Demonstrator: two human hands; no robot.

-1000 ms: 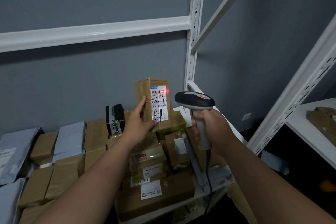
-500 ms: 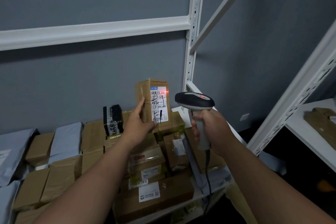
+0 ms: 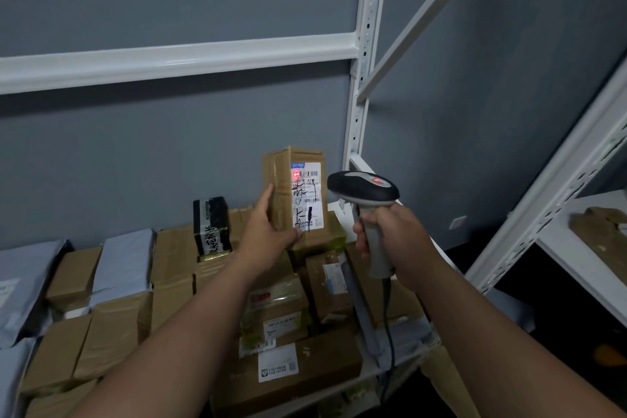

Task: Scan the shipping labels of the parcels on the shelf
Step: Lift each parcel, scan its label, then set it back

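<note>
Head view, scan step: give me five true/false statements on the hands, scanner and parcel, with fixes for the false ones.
1. The left hand holds a brown parcel upright. True.
2. The right hand grips the scanner by its handle. True.
3. The red scan light falls on the black-wrapped parcel. False: it falls on the white shipping label of the held parcel.
4. The scanner touches the label. False: it is held apart from it.
5. The held parcel's label faces the wall. False: it faces the camera.
</note>
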